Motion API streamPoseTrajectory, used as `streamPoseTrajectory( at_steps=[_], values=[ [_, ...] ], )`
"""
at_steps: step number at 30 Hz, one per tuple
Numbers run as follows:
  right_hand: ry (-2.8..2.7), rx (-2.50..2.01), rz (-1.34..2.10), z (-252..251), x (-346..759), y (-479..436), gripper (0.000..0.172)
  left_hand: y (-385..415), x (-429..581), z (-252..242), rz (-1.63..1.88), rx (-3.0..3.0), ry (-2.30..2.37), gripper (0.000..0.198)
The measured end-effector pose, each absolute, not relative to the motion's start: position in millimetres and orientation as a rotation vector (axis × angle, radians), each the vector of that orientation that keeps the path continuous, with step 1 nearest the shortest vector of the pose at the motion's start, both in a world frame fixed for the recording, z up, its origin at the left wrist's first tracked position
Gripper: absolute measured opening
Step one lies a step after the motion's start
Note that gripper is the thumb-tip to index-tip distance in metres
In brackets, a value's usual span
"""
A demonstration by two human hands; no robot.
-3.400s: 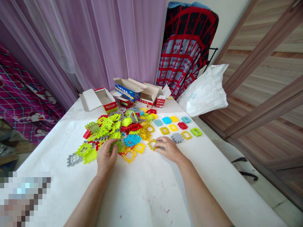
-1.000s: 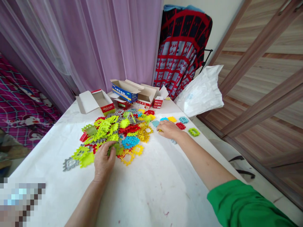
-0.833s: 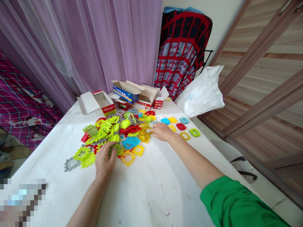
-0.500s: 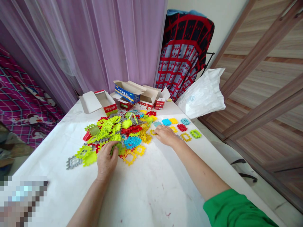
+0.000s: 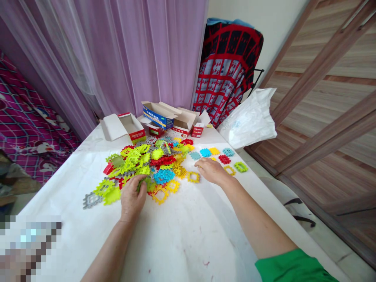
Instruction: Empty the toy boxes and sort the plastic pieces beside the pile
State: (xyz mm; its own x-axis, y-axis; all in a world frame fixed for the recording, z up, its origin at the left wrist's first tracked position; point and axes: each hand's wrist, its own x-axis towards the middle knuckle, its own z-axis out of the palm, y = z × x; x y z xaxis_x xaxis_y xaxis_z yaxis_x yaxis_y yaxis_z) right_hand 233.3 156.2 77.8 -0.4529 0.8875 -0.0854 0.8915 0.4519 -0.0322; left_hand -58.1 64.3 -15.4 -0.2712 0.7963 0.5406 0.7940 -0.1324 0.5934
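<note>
A heap of flat, notched plastic building pieces (image 5: 132, 158) in green, yellow, red, blue and grey lies on the table. At its near edge, my left hand (image 5: 133, 194) is curled, thumb and fingers closed around a green building piece (image 5: 141, 185). My right hand (image 5: 213, 170) is just right of the heap, fingers bent together; whatever they may hold is hidden. A yellow square frame piece (image 5: 193, 177) lies flat by its fingertips. Beyond that hand are separate pieces, including a blue one (image 5: 205, 152), a red one (image 5: 225, 159) and a green frame (image 5: 241, 167).
Open cardboard boxes stand along the back, among them a red and white box (image 5: 136, 135) and a blue box (image 5: 157, 117). A white bag (image 5: 249, 117) sits at the back right edge. A purple curtain (image 5: 147, 51) hangs behind the white-covered table (image 5: 176, 239).
My right hand has shifted right, away from the heap. The yellow square frame now shows in full on the table beside it. My left hand has stayed in place.
</note>
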Motion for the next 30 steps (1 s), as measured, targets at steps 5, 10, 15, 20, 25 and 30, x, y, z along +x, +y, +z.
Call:
streamPoseTrajectory(
  at_steps=[5, 10, 15, 20, 25, 30],
  values=[
    [2.507, 1.666, -0.160, 69, 237, 143, 0.025, 64, -58, -16, 1.401, 1.894, 2.072, 0.025],
    [2.500, 1.636, -0.117, 54, 233, 138, 0.044, 64, -58, -16, 1.406, 1.898, 2.071, 0.025],
    [2.554, 1.575, -0.131, 46, 229, 143, 0.039, 64, -59, -17, 1.390, 1.898, 2.076, 0.026],
    [2.557, 1.523, -0.157, 48, 231, 151, 0.034, 65, -59, -18, 1.382, 1.893, 2.082, 0.026],
    [2.566, 1.411, -0.193, 54, 230, 154, 0.043, 65, -58, -17, 1.388, 1.898, 2.074, 0.025],
    [2.566, 1.405, -0.172, 58, 228, 152, 0.052, 65, -59, -19, 1.393, 1.920, 2.054, 0.026]
  ],
)
